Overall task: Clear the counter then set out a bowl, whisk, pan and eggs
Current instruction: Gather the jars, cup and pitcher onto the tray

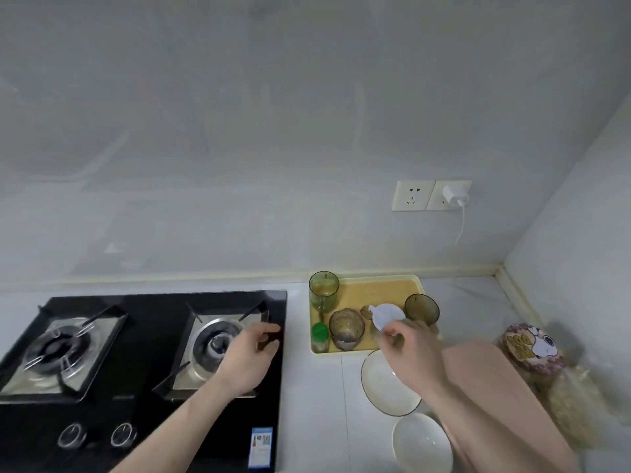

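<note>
Overhead, a person's two hands are reaching across a pale tabletop [324,404] set against a plain grey wall [273,131], where a double socket [431,195] is carrying a white plug and cord. The left hand [247,356] is hovering over the right burner of a black gas hob [143,370], fingers curled and pinching a small dark object [273,336] too blurred to identify. The right hand [409,346] is working at the front edge of a yellow tray [386,285], fingers pinching a small white lid-like piece [387,315]. Green glasses [323,288], a ribbed glass jar [346,327] and a green-capped bottle [320,336] are standing in the tray. Two white plates [386,387] are lying on the tabletop just in front of it. Packaged food [532,349] is sitting near the corner at right.
</note>
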The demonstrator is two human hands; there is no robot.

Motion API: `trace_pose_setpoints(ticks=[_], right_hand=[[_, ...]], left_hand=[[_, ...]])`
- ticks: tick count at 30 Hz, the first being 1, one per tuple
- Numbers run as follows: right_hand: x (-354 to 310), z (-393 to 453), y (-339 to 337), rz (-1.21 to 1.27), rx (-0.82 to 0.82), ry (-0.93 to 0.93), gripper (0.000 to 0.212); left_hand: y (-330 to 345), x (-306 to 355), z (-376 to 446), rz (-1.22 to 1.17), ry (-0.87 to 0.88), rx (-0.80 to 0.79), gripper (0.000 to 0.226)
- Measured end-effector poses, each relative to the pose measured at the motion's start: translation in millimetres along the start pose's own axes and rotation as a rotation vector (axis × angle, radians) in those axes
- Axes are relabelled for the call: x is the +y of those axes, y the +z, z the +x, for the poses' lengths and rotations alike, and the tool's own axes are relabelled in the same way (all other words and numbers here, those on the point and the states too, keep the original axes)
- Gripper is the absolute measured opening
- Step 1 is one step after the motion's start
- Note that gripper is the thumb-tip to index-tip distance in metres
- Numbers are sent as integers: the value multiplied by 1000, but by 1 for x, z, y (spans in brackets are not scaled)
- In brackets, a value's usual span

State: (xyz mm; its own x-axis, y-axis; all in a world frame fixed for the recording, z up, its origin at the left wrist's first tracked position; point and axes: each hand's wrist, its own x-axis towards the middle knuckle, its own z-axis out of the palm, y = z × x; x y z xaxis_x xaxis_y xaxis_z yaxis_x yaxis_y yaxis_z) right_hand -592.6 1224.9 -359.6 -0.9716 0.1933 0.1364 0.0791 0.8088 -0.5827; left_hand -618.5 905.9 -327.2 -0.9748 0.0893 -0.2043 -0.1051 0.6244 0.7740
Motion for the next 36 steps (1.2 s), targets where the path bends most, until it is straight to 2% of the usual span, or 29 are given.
trace_pose_setpoints(ticks=[3, 6, 12, 17, 24, 28, 36], right_hand=[[-59, -7, 16, 140, -187, -141, 2], [-128, -21, 38, 190, -353, -297, 13], [-255, -75, 76, 259, -603, -570, 19], [-355, -143, 105, 280, -730, -769, 24], [-478, -259, 146, 349, -941, -987, 26], [-530, -319, 168, 382, -1042, -1079, 26], [-615, -409, 212, 360, -1219, -1245, 26]], left_hand=[[-34, -25, -51, -22, 5, 79, 24], [-73, -51, -106, -8, -19, 206, 26], [-131, -102, -213, 58, -111, 448, 26], [-179, -142, -314, 4, -222, 648, 24], [-235, -202, -470, 72, -377, 882, 28], [-250, -232, -546, 72, -495, 1004, 25], [-259, -268, -646, 12, -644, 1230, 23]])
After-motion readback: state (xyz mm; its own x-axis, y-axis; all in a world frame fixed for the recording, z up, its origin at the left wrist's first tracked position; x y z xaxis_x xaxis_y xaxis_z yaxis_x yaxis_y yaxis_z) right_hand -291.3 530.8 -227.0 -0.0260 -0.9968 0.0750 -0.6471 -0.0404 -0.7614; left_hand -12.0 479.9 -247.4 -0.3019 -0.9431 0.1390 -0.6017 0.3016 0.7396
